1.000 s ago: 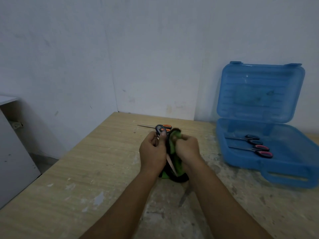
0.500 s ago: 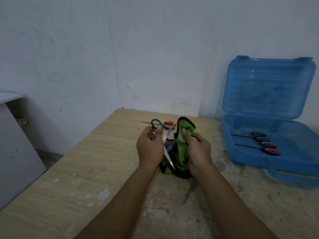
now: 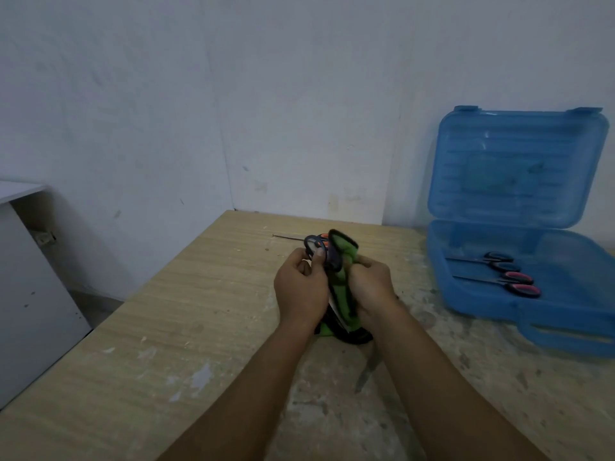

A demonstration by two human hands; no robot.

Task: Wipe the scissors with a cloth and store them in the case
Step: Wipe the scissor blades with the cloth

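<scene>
- Left hand [image 3: 301, 287] grips the black-handled scissors [image 3: 316, 248] above the table [image 3: 199, 311], fingers curled round the handle.
- Orange-handled scissors [image 3: 290, 237] lie on the table behind the hands, seemingly not yet wiped.
- Right hand [image 3: 372, 284] clamps the one green cloth [image 3: 344, 257] over the blades; wiping appears under way.
- One open case [image 3: 539, 331] holds a dark-handled pair [image 3: 496, 259] and a pink-handled pair [image 3: 514, 282].
- Four scissors counted, two left to store.

Pretty dim room. Plain whitish wall [image 3: 299, 78] fills the top half of the frame, scuffed here and there, with a thin vertical seam [image 3: 222, 144] left of centre. A light wood-grain table [image 3: 173, 327] takes up the bottom, blotchy with pale marks toward the right. At the far left sits a white cabinet [image 3: 26, 294], and between it and the table there's a strip of what looks like grey floor [image 3: 96, 304].
</scene>
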